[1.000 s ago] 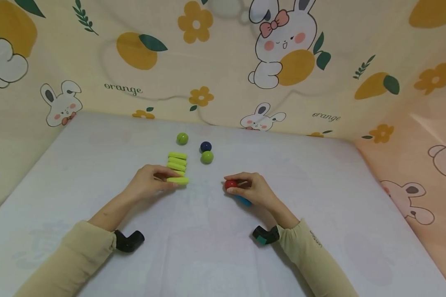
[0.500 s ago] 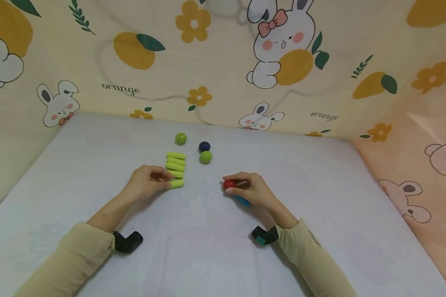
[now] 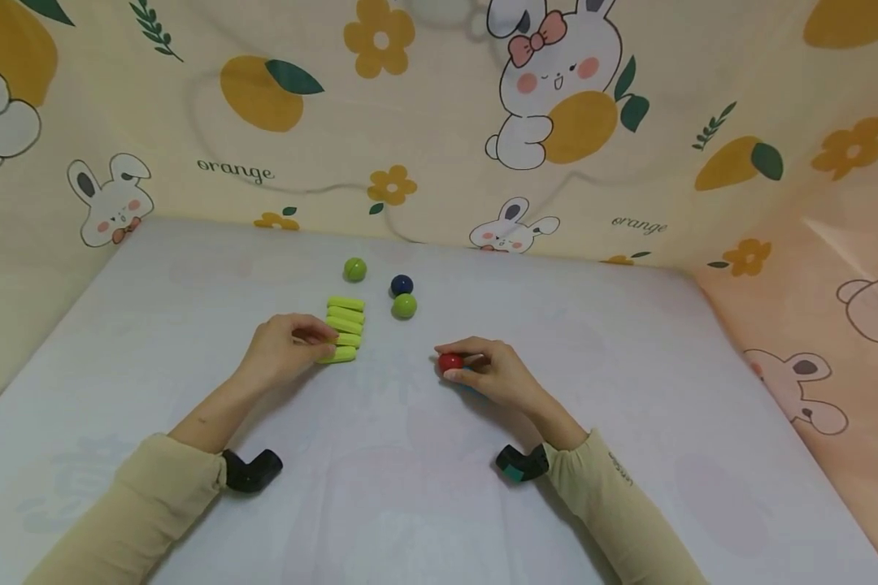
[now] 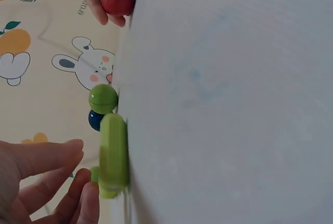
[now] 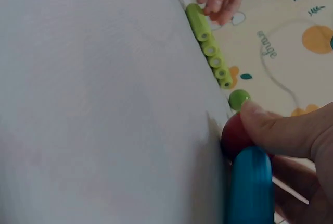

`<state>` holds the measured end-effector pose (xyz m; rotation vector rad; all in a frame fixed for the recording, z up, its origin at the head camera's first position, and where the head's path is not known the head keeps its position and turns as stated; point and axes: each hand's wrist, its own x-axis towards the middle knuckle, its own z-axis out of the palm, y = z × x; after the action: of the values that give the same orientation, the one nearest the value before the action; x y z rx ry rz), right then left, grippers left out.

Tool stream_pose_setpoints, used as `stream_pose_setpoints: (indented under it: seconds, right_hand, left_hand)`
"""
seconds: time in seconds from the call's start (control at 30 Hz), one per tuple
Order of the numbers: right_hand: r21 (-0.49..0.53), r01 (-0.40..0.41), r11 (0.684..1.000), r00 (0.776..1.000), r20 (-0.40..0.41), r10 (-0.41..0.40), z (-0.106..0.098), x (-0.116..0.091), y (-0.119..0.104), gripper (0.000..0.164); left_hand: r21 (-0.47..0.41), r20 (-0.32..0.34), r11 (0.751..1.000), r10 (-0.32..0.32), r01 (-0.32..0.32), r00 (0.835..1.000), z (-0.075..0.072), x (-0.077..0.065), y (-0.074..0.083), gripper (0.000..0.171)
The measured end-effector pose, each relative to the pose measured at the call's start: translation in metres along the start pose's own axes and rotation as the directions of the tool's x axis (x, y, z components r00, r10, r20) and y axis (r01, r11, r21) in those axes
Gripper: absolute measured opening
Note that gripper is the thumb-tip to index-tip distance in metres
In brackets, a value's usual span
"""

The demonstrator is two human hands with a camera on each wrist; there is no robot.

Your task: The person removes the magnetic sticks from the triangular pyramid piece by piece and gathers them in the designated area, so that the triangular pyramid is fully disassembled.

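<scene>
My left hand [image 3: 281,351] hovers at the near left end of a row of yellow-green rods [image 3: 345,318]. In the left wrist view its thumb and fingers stand apart, with a gap between them and the nearest rod [image 4: 114,151]. My right hand [image 3: 499,374] pinches a red ball [image 3: 449,363] between thumb and fingers, low over the table. Below that hand lies a blue rod [image 5: 251,187], mostly hidden in the head view. In the right wrist view it appears right beside the red ball; whether they are joined I cannot tell.
Behind the rods sits a green ball [image 3: 354,270]. To its right, a dark blue ball [image 3: 402,285] and another green ball [image 3: 405,306] are close together. A white cloth covers the table [image 3: 410,487]; patterned curtains [image 3: 439,122] stand behind and at the sides.
The nearest yellow-green rod has shifted left into line with the row, and my left hand has let go of it. My right hand keeps hold of the red ball, almost unmoved.
</scene>
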<state>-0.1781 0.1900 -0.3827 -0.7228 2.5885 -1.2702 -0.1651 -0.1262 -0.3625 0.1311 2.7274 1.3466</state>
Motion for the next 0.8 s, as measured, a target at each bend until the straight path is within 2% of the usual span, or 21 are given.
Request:
stream_pose_setpoints:
  seconds: [0.23,0.53,0.8]
  right_hand:
    - [0.005,0.015,1.0,1.0,0.013,-0.016,-0.002,0.0,0.004,0.039]
    - [-0.069,0.022,0.997,0.999,0.042,-0.019,-0.011,-0.008,0.004,0.059]
    - [-0.106,-0.013,0.994,1.0,-0.002,0.013,-0.023,-0.024,0.011,0.05]
  left_hand:
    - [-0.025,-0.023,0.998,0.056,-0.056,0.998,0.005,0.002,0.013,0.022]
    - [-0.052,0.018,0.997,0.066,-0.065,0.998,0.023,0.01,0.024,0.019]
    - [-0.072,0.029,0.992,0.106,-0.104,0.994,0.037,0.014,0.029,0.018]
